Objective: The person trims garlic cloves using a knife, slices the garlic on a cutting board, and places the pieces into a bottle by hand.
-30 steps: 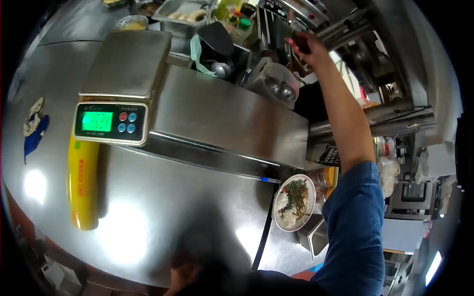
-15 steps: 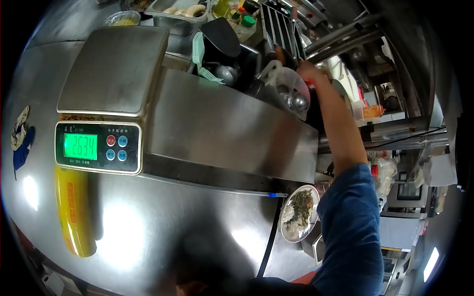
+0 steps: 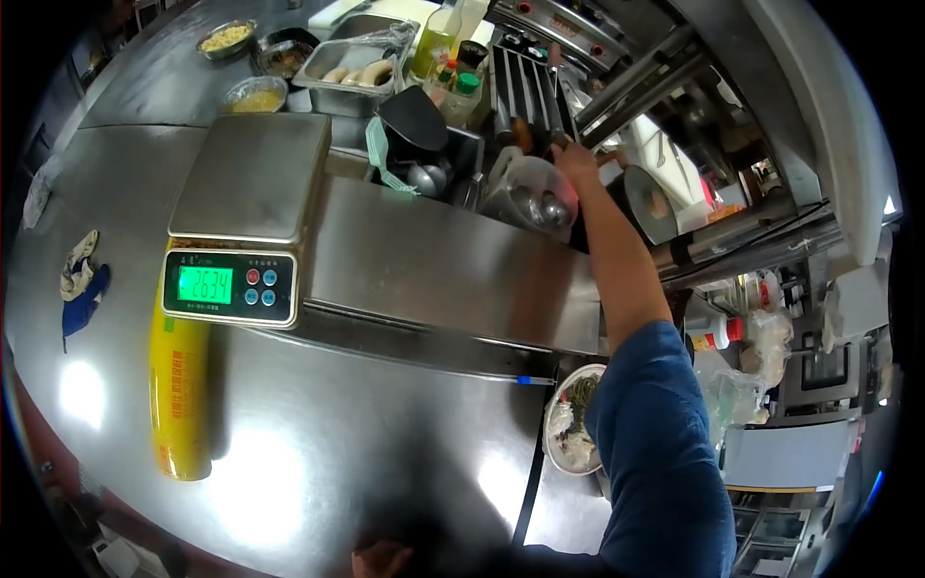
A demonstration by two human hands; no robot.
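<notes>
My right hand [image 3: 572,160] reaches to the far end of the counter, at the handle end of a knife in a metal rack [image 3: 525,87]; its fingers are bent and small in view, and what they hold cannot be made out. Just below it stands a clear plastic jug [image 3: 530,193] with metal ladles inside. My left hand [image 3: 383,559] is at the bottom edge, partly cut off and dark, over the steel counter's near edge, its fingers curled. A digital scale [image 3: 231,286] with a lit green display sits at the left.
A yellow film roll [image 3: 180,405] lies below the scale. A plate of food [image 3: 568,438] is beside my right sleeve. Beyond the steel shelf [image 3: 443,255] are a black spatula [image 3: 412,118], a tray of food [image 3: 352,91], bowls and bottles. A blue and white cloth [image 3: 82,289] lies left.
My right hand has moved from above the rack's right side down to the knife handles. The view has shifted, and my left hand stays at the bottom edge.
</notes>
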